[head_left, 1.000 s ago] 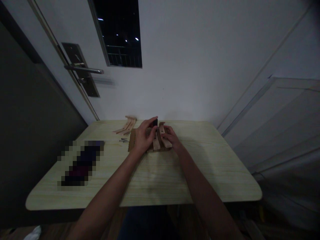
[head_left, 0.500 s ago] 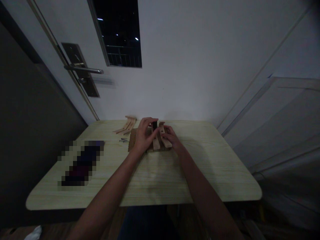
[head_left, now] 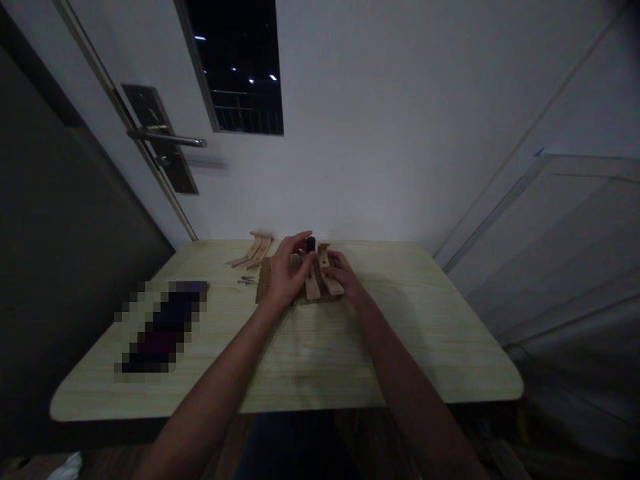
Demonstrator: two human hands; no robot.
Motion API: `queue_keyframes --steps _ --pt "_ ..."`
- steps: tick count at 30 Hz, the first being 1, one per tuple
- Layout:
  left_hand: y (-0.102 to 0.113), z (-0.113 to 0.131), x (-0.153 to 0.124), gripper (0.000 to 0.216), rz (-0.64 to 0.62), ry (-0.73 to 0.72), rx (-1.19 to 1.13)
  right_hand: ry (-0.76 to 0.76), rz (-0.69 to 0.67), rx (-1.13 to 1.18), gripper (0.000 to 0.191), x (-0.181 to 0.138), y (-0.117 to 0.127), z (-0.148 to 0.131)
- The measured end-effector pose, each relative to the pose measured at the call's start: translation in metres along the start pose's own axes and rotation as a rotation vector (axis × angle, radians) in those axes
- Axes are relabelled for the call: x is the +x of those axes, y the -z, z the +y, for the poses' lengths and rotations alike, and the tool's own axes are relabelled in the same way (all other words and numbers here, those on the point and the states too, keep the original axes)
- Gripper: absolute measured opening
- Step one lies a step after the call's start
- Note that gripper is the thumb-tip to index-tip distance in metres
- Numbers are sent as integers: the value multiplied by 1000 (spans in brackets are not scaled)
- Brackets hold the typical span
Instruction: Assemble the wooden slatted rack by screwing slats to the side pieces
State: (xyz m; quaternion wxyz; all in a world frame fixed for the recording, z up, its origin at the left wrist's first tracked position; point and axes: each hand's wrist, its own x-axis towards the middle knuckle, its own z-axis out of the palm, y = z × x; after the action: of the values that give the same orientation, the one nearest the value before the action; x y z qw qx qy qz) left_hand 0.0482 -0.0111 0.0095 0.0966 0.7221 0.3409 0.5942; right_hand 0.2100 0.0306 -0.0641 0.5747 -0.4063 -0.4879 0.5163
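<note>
At the far middle of the pale wooden table (head_left: 300, 360), my left hand (head_left: 285, 273) is curled around a small upright black tool (head_left: 311, 245) whose top shows above the fingers. It stands over a brown board (head_left: 264, 283) that carries light wooden strips (head_left: 313, 288). My right hand (head_left: 340, 272) pinches one of those wooden strips (head_left: 331, 283) and presses it onto the board. Both hands nearly touch each other.
Curved wooden pieces (head_left: 254, 252) lie at the table's back edge, with a few small dark screws (head_left: 246, 281) beside the board. A pixelated dark object (head_left: 163, 327) lies at the left. A door with a metal handle (head_left: 167, 139) stands behind the table.
My left hand's fingers have shifted slightly around the black tool, which now sticks up a little more. The right hand and strips have stayed put.
</note>
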Motion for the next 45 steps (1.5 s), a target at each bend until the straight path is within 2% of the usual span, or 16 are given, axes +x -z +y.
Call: queue_keyframes --steps 3,7,13,20,27,32,36,41,45 --pt "1 0 -1 35 -15 40 -37 -2 -14 -4 49 -2 0 -2" --pt "3 1 0 23 -44 -5 -22 12 -28 14 46 -3 0 -2" --pt "6 5 1 21 -64 25 -16 1 -30 3 47 -5 0 -5" --pt "4 -3 -1 20 -28 68 -28 11 -21 -5 49 -4 -1 -2" --pt "-3 -15 -1 23 18 91 -84 -28 -38 9 48 -5 1 -7" --pt "-4 -11 -2 31 -28 142 -164 -25 -69 -2 49 -8 3 -11" --pt "-4 -7 -3 43 -62 166 -268 -7 -30 -1 48 -6 1 -6" --pt "-3 -4 -3 29 -113 203 -354 -3 -17 11 49 -3 -1 -1" --pt "-2 -2 -2 28 -101 205 -365 9 -8 9 48 -3 -1 -1"
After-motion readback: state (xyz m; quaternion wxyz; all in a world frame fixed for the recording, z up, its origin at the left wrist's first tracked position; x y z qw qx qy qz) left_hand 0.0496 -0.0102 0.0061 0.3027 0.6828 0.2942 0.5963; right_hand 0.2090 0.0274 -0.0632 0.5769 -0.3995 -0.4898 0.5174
